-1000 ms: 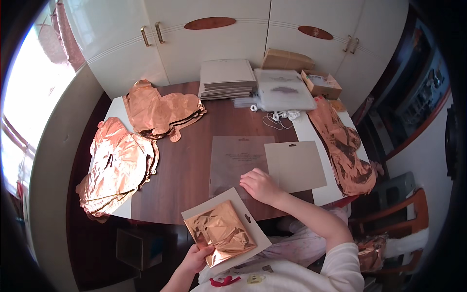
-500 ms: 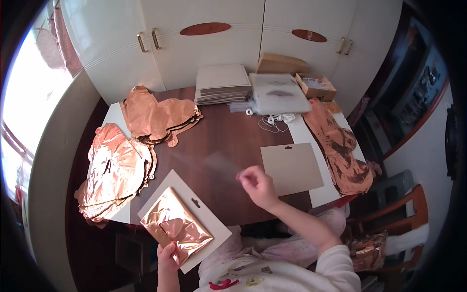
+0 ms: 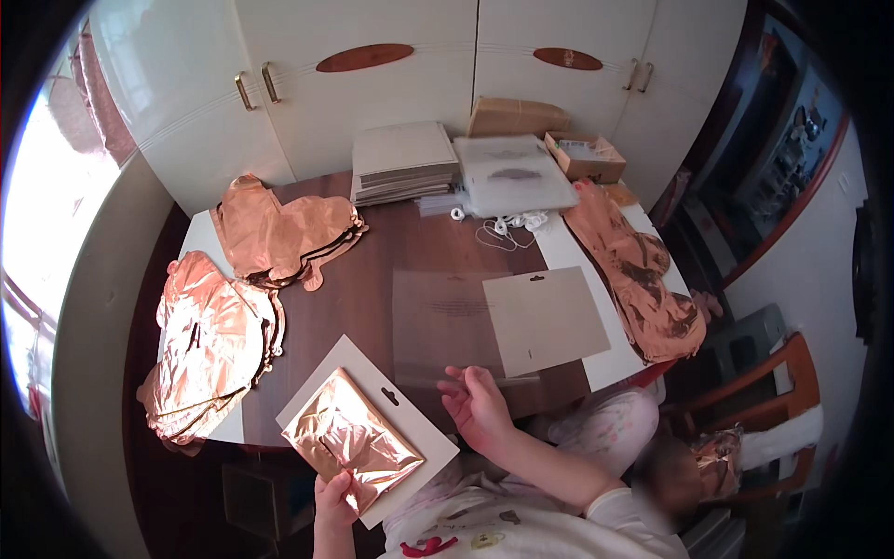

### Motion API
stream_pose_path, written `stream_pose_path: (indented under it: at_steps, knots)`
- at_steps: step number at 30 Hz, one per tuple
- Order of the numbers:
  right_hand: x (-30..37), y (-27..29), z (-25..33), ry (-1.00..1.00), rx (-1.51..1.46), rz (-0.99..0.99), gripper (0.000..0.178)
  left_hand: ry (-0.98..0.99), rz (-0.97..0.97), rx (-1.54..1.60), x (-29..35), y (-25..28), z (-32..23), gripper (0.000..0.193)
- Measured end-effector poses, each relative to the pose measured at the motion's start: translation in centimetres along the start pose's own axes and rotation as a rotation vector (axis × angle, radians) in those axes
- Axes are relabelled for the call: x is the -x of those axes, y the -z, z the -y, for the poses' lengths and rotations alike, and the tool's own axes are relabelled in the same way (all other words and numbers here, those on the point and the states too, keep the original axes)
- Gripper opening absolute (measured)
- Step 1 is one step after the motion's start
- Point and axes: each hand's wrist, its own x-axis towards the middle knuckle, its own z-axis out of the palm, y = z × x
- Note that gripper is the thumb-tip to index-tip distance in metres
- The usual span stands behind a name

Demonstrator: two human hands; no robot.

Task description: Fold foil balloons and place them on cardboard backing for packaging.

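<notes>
Low at the table's near edge, my left hand [image 3: 333, 501] grips a beige hang-hole card [image 3: 419, 447] together with a folded rose-gold foil balloon [image 3: 358, 438] lying on it. The thumb presses on the foil. My right hand [image 3: 480, 410] is raised with its fingers loosely curled and apart, holding nothing. Just beyond it, a clear plastic bag [image 3: 438, 321] lies flat on the dark table. Its right side meets or overlaps another beige card [image 3: 549, 321]; which one is on top I cannot tell.
Flat foil balloons [image 3: 209, 340] are piled at the left, with more [image 3: 279, 233] behind and others [image 3: 643, 279] at the right. Stacked cards [image 3: 405, 158], clear bags [image 3: 512, 177], white string [image 3: 507, 230] and a small box [image 3: 585, 158] stand at the back. A chair [image 3: 796, 373] is at right.
The clear bag, a faint blur before, now lies flat beside the card. My right hand has lowered and its fingers have spread. A blurred dark shape has appeared by the chair.
</notes>
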Motion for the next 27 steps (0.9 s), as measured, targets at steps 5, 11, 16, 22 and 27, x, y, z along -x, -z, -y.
stream_pose_path:
  at_steps: [5,11,16,22,27]
  knots:
    - [3.2,0.3,1.8,-0.500,-0.040,0.142,0.021,-0.029,-0.236,-0.059,0.4,-1.1,-0.1,0.018]
    - [0.3,0.3,6.6,0.562,1.403,0.645,0.024,0.107,-0.037,-0.075,0.9,1.6,1.2,0.017]
    - [-5.5,2.5,6.5,1.215,1.916,0.599,0.033,0.309,0.048,-0.033,1.3,0.2,2.8,0.012]
    - [-6.0,2.7,5.6,1.383,2.063,0.537,0.019,0.489,0.120,-0.152,1.9,-0.5,5.1,0.030]
    - [-5.6,0.3,7.4,0.812,1.812,0.623,0.016,0.456,0.106,-0.084,1.7,-0.6,5.3,0.030]
